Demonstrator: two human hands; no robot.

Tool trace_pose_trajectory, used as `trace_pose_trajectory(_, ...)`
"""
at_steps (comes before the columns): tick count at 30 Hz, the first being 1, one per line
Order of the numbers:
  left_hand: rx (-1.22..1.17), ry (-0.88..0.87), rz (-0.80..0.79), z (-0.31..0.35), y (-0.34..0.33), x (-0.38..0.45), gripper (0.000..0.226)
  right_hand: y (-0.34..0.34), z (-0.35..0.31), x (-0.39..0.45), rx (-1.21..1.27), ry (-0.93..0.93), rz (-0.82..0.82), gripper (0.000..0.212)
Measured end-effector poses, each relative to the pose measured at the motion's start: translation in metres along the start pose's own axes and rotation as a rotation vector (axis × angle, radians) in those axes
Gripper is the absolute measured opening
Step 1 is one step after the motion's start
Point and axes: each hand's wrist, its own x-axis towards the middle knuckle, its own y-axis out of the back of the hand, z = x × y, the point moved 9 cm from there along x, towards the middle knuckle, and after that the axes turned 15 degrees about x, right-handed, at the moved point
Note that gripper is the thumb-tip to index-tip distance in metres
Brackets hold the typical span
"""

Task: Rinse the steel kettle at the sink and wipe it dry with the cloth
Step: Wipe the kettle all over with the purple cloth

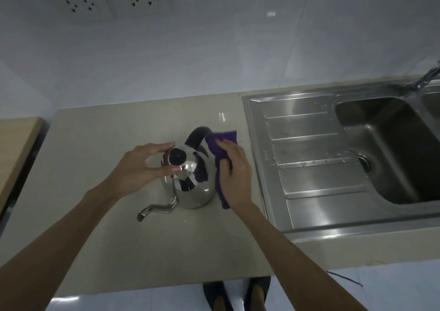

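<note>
The steel kettle (192, 187) stands upright on the beige counter (100, 158), its thin gooseneck spout (156, 209) pointing to the lower left and its black handle (196, 135) arching at the back. My left hand (142, 165) pinches the lid around its black knob (177, 157) between thumb and fingers. My right hand (232, 170) presses a purple cloth (220, 152) flat against the kettle's right side. The cloth runs from the handle down to the kettle's base.
A steel sink (385, 148) with a ribbed drainboard (307, 158) lies right of the kettle, water drops on it. A tap (423, 77) stands at the far right. A wooden surface (16, 144) adjoins the counter's left end. Wall sockets (107, 2) sit above. My shoes show below the counter edge.
</note>
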Motion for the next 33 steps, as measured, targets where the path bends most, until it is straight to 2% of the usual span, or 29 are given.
trace_pose_trajectory(2,-0.018,-0.025,-0.053,0.001,-0.004,0.004,0.067,-0.017,-0.032,-0.005,0.139,0.161,-0.06,0.043)
trace_pose_trajectory(3,-0.03,-0.032,-0.068,0.001,-0.006,0.005,0.065,-0.027,-0.036,-0.01,0.174,0.17,-0.095,0.043)
trace_pose_trajectory(5,-0.034,-0.037,-0.064,0.0,-0.007,0.005,0.066,-0.033,-0.028,-0.019,0.15,0.134,-0.025,0.041)
trace_pose_trajectory(8,-0.021,-0.039,-0.048,0.0,-0.007,0.004,0.069,-0.029,0.001,-0.029,0.154,0.023,0.13,0.039)
trace_pose_trajectory(10,-0.032,-0.04,-0.042,0.002,-0.007,0.003,0.07,-0.028,0.027,-0.031,0.16,-0.107,0.165,0.035)
trace_pose_trajectory(13,-0.045,-0.044,-0.05,0.003,-0.007,0.003,0.07,-0.024,0.068,-0.025,0.11,-0.274,0.105,0.028)
trace_pose_trajectory(17,-0.058,-0.046,-0.047,0.003,-0.008,0.003,0.07,-0.029,0.106,-0.006,-0.053,-0.428,-0.091,0.022)
trace_pose_trajectory(20,-0.077,-0.043,-0.016,0.002,-0.009,0.001,0.069,-0.029,0.113,-0.012,-0.044,-0.522,-0.084,0.022)
trace_pose_trajectory(27,-0.102,-0.025,0.023,0.0,-0.013,-0.008,0.072,-0.016,0.098,-0.095,-0.086,-0.596,-0.062,0.022)
trace_pose_trajectory(29,-0.074,-0.018,0.018,0.001,-0.011,-0.009,0.074,-0.018,0.083,-0.11,-0.046,-0.587,-0.063,0.018)
trace_pose_trajectory(31,-0.049,-0.026,0.02,0.004,-0.01,-0.011,0.071,-0.015,0.056,-0.099,0.056,-0.467,0.039,0.012)
trace_pose_trajectory(33,-0.061,-0.03,0.022,0.006,-0.01,-0.013,0.063,-0.017,0.029,-0.072,0.159,-0.332,0.109,0.019)
